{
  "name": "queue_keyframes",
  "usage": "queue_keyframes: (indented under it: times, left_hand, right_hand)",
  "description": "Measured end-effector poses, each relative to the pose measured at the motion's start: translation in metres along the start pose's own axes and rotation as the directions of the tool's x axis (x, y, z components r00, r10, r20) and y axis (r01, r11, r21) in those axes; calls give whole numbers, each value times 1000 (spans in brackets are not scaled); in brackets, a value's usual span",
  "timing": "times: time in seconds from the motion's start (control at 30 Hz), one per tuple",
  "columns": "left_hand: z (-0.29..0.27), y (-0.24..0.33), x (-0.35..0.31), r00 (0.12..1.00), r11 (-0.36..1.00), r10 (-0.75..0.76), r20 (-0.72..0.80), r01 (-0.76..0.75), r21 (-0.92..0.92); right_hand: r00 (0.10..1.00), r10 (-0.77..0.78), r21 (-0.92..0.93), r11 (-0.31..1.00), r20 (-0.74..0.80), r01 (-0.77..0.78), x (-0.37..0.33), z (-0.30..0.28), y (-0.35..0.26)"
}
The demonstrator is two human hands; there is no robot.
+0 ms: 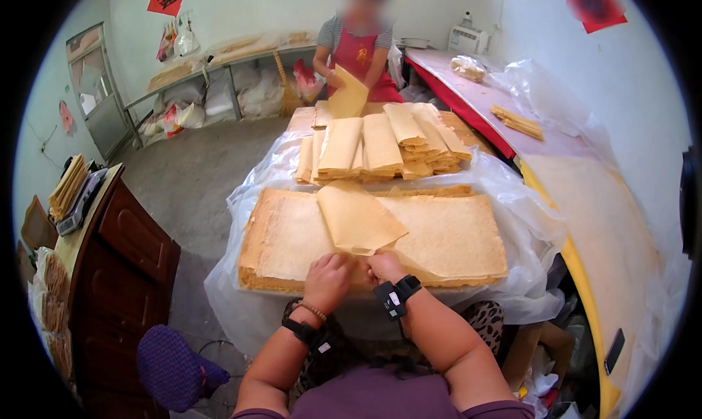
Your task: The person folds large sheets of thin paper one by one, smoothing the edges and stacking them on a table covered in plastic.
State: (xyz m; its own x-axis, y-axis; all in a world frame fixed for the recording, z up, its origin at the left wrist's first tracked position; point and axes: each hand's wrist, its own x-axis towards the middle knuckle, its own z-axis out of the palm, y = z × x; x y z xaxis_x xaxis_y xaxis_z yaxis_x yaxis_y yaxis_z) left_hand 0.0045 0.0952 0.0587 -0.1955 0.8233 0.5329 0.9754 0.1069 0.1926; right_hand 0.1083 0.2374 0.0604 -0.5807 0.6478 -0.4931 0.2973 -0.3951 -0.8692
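A thick stack of thin tan pancake-like sheets (457, 236) lies in front of me on clear plastic. One thin tan sheet (358, 218) is partly folded on top, with a flap slanting up and away from its near edge. My left hand (329, 281) is closed at that near edge, its fingertips partly hidden. Close beside it on the right, my right hand (386, 267) pinches the same edge with bent fingers. Beyond the stack lies a pile of folded sheets (382, 142).
Across the table, a person in a red apron (353, 50) holds up another sheet. Clear plastic (534, 232) spreads around the stack. A long side table (607, 214) runs along the right, carrying a phone (615, 350). At left stand a wooden cabinet (135, 232) and a purple stool (168, 368).
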Motion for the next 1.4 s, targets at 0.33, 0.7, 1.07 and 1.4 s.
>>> queue_keyframes:
  times: [0.33, 0.7, 1.07, 1.4]
  left_hand:
    - [-2, 1, 4, 992, 997, -57, 114, 51, 53]
    - [6, -6, -1, 991, 997, -33, 131, 22, 79]
    - [6, -4, 1, 1000, 997, 20, 24, -21, 80]
    - [-27, 1, 7, 896, 881, -432, 99, 443, -167]
  right_hand:
    - [997, 52, 47, 998, -52, -50, -5, 5, -6]
    - [993, 40, -54, 998, 108, -34, 9, -10, 6]
    - [966, 57, 213, 971, 250, -113, -31, -20, -11]
    - [973, 70, 182, 977, 220, -111, -64, -48, 28]
